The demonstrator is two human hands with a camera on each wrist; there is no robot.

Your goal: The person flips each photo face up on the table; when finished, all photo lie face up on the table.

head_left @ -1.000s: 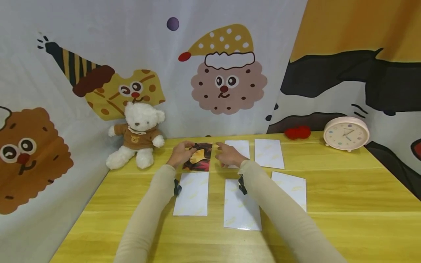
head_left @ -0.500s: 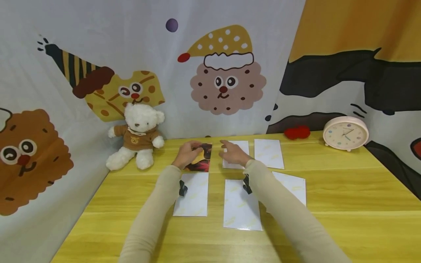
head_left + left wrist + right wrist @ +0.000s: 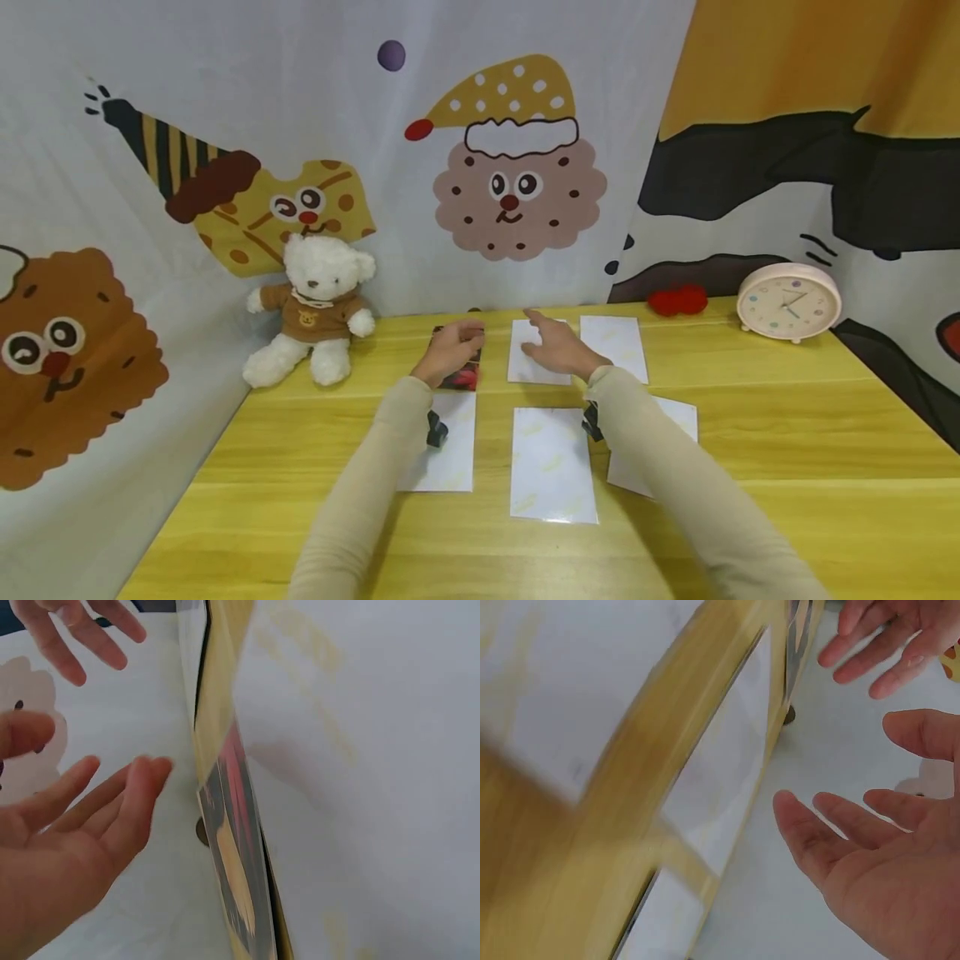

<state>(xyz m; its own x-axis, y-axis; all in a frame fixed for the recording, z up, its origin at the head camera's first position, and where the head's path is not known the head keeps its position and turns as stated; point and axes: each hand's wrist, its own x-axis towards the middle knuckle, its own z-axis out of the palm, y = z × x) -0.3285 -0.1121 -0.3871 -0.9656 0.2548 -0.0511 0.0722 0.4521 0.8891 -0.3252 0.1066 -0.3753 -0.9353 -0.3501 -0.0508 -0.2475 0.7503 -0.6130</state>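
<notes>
A picture card (image 3: 467, 380), dark with red and a yellow leaf shape, lies on the table at the back left of a group of cards. My left hand (image 3: 450, 352) is raised above it and hides much of it; in the left wrist view that hand (image 3: 82, 832) has loosely bent fingers and holds nothing. Over the white back-row card (image 3: 517, 360) beside it hovers my right hand (image 3: 562, 348). The right wrist view shows this hand (image 3: 877, 855) with its fingers spread and thumb apart, touching no card.
More white cards lie around: one at back right (image 3: 617, 343), one at front left (image 3: 456, 442), one at front middle (image 3: 552, 467) and one at front right (image 3: 678, 417), partly under the right sleeve. A teddy bear (image 3: 318, 312), red object (image 3: 677, 300) and clock (image 3: 789, 303) stand behind.
Both hands have shifted to the right. The left hand now covers the leaf on the picture card, and the right hand has moved further over the white card. The cards stay in place.
</notes>
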